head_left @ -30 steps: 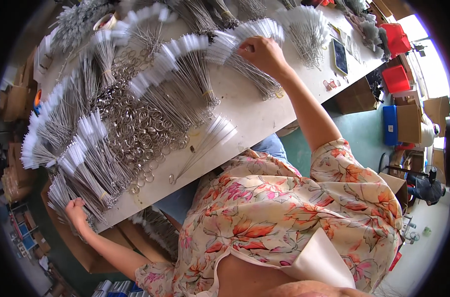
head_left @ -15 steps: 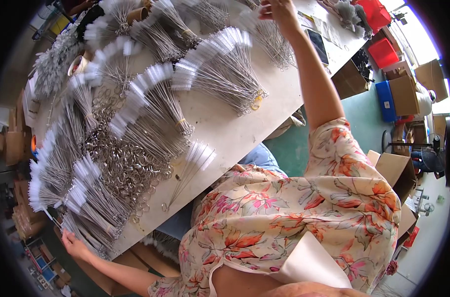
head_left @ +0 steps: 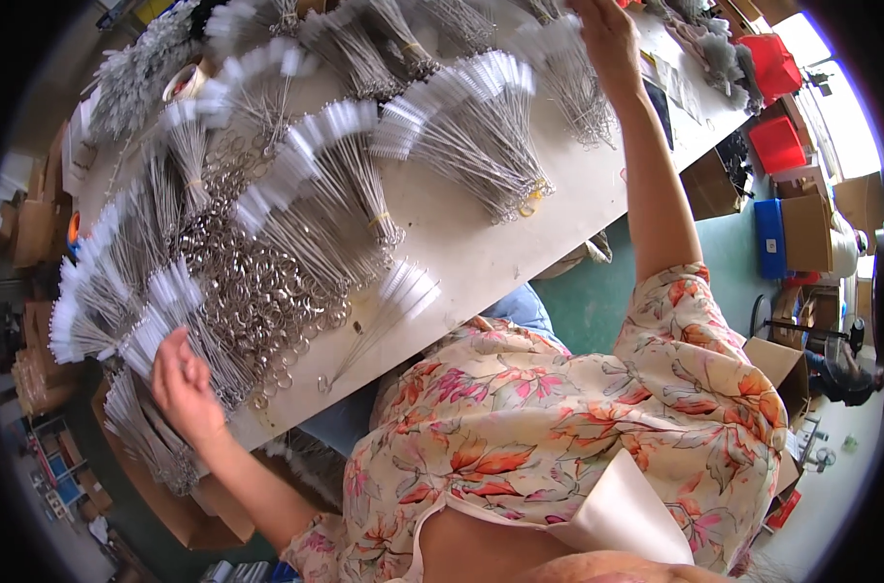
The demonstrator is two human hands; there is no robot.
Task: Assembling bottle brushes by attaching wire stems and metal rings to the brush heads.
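Note:
My left hand [head_left: 185, 389] hovers over the near left bundles, its fingers loosely bent with nothing visible in them. Beneath and beside it lie wire-handled brushes [head_left: 146, 428] with white bristle heads. My right arm stretches to the far side of the table, where my right hand [head_left: 612, 49] is cut off by the upper edge, hiding its fingertips. Nearest to it is a brush bundle [head_left: 573, 87]. A small fan of loose brushes [head_left: 389, 306] lies near the front edge. Shiny metal rings [head_left: 267, 301] form a pile between the bundles.
More brush bundles [head_left: 471, 126] cover the pale table [head_left: 442, 243], some tied with yellow bands. Grey bristly pieces [head_left: 146, 78] are heaped at the far left, near a tape roll [head_left: 183, 83]. Cardboard boxes, a blue bin [head_left: 770, 238] and red bins [head_left: 778, 144] stand on the right.
My left hand has moved up and right from the table's left end, over the brushes. My right hand has shifted right. The whole view has shifted slightly.

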